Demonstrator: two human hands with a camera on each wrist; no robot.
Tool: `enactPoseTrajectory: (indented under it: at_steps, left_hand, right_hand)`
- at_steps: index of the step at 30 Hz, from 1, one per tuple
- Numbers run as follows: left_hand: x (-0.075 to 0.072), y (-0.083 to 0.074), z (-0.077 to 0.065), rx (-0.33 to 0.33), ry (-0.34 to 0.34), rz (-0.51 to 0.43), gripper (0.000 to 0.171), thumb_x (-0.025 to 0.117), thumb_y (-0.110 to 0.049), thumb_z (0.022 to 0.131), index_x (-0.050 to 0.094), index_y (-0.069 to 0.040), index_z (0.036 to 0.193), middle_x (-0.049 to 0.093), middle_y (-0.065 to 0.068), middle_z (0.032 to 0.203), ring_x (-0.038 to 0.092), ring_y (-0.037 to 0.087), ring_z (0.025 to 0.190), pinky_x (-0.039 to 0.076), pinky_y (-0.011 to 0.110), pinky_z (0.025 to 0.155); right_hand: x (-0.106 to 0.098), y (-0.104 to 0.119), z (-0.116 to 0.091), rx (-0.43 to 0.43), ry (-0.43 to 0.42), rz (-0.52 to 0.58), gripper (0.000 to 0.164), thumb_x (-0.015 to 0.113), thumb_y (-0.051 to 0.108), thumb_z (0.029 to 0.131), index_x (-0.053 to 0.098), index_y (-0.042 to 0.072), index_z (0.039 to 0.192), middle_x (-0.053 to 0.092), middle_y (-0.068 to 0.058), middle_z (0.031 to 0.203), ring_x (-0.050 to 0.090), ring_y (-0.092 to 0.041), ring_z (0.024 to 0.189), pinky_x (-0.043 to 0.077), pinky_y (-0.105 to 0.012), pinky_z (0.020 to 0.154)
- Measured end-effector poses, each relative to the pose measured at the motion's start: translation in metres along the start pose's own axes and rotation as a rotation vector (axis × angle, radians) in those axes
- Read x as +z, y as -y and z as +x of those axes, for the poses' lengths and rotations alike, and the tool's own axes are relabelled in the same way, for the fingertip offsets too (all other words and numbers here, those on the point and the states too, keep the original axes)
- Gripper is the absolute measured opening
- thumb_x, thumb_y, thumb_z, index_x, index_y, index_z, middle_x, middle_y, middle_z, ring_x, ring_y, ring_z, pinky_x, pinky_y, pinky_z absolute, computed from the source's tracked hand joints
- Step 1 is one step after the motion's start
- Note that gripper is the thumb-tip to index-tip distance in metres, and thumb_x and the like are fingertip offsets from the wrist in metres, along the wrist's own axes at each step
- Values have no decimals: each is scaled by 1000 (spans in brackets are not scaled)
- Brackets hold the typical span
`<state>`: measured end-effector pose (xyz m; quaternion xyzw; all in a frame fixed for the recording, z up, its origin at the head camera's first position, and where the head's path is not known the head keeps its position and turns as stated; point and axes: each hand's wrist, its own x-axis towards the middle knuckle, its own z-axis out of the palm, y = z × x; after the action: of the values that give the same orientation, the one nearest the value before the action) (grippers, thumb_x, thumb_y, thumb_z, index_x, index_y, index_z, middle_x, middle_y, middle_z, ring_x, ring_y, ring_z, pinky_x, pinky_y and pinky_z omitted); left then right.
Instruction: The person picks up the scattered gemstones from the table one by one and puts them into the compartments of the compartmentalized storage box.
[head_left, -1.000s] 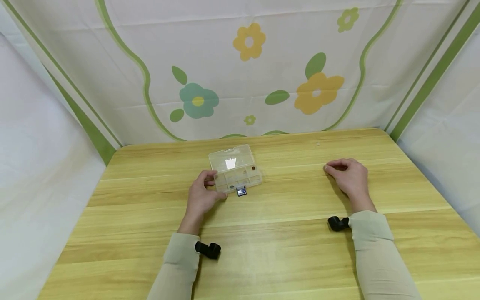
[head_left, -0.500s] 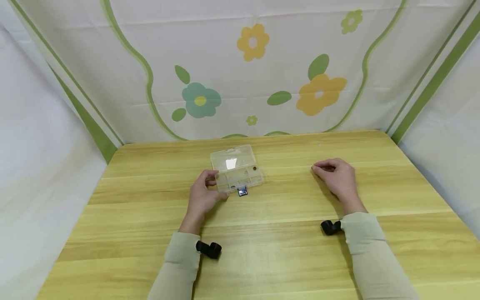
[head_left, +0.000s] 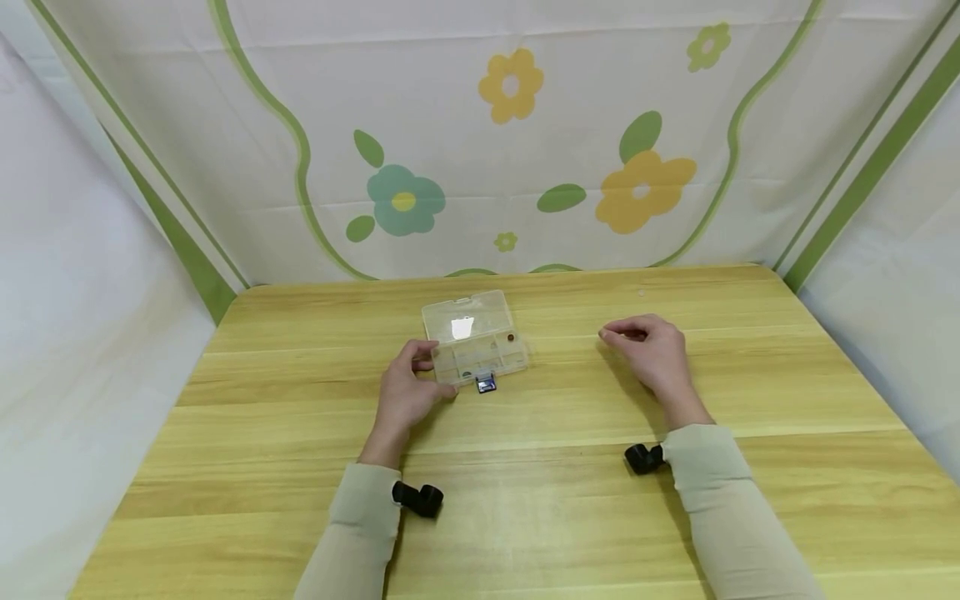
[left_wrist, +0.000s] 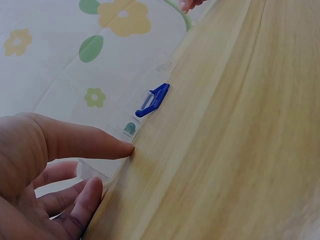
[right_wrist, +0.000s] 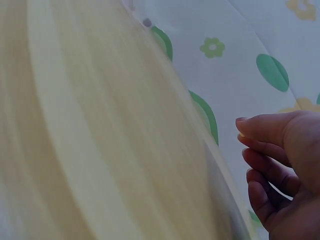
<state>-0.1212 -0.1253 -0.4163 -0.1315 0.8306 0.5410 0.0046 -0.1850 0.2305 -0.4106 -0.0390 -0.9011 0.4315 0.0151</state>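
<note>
A clear plastic compartment box (head_left: pixel 444 367) stands on the table with its lid (head_left: pixel 491 312) raised toward the back. Its front edge carries a blue latch (head_left: pixel 486 383). A dark red bead (head_left: pixel 511 337) and a green piece (left_wrist: pixel 130 128) lie in separate compartments. My left hand (head_left: pixel 407 392) grips the box's left end, thumb at the front and fingers behind. To the right of the box, my right hand (head_left: pixel 651 354) is held with thumb and index finger pinched together. A tiny yellowish piece (right_wrist: pixel 241 135) shows between those fingertips; its exact kind is too small to tell.
A small clear piece (head_left: pixel 641 292) lies near the back edge of the wooden table (head_left: pixel 525 500). Behind the table hangs a white flowered cloth (head_left: pixel 465 150), with white cloth at both sides. Black wrist cameras sit on both cuffs.
My right hand has moved left across the table toward the box, fingertips still pinched. The left hand and the box stay where they were.
</note>
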Motion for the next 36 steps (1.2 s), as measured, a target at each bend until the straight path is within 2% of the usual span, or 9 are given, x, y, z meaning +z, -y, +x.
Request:
enactPoseTrajectory:
  at_steps: [11,19,36]
  left_hand:
    - [1,1,1,0,-2,-2,75,89,7,72,64,-14,140,65,16,138,59,34,126,50,50,109]
    - [1,1,0,-2,0,-11,75,89,7,72,64,-14,140,65,16,137,58,34,126,50,49,107]
    - [-1,0,0,-7,-3,-2,76,88,6,71,64,-14,140,65,16,135,58,33,126,50,49,107]
  right_hand:
    - [22,15,0,-67,22,2,28,77,35,100,82,12,114,70,-11,124,64,-30,112,53,-42,96]
    - [38,26,-1,-109,49,22,24,77,33,100,83,13,112,71,-11,121,65,-30,110,53,-43,95]
    - [84,62,-6,-195,130,81,14,83,26,95,84,15,103,72,-6,111,65,-27,104,55,-42,93]
